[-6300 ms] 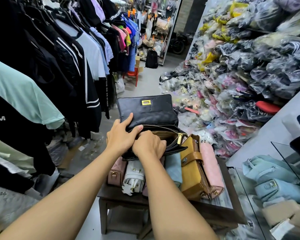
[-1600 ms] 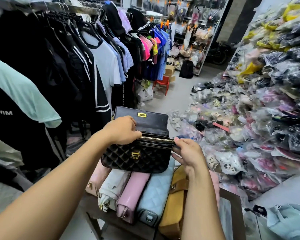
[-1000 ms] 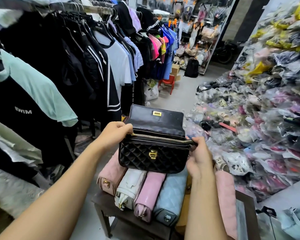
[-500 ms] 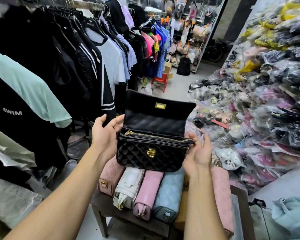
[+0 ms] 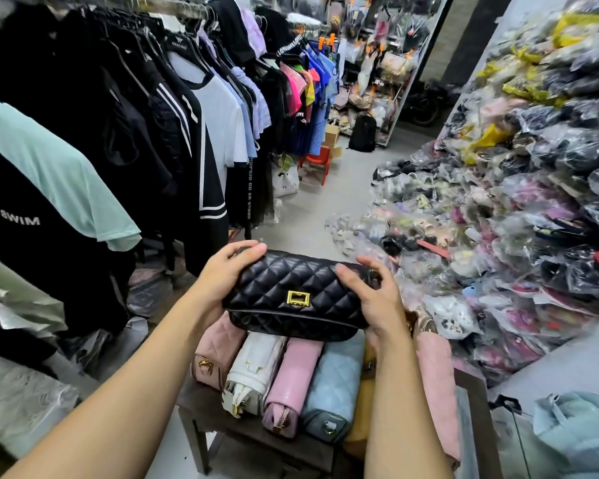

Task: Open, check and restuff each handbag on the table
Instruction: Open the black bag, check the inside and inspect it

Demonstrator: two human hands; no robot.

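Handbag [image 5: 298, 283] seemingly clasped: left hand [image 5: 222, 281], right hand [image 5: 377, 302]

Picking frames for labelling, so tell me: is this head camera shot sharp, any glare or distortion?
Head view: black quilted handbag and its gold clasp are sharp, soft sheen only; plastic-wrapped goods at the top right blur; wide-angle stretches the hanging clothes at the left edge.
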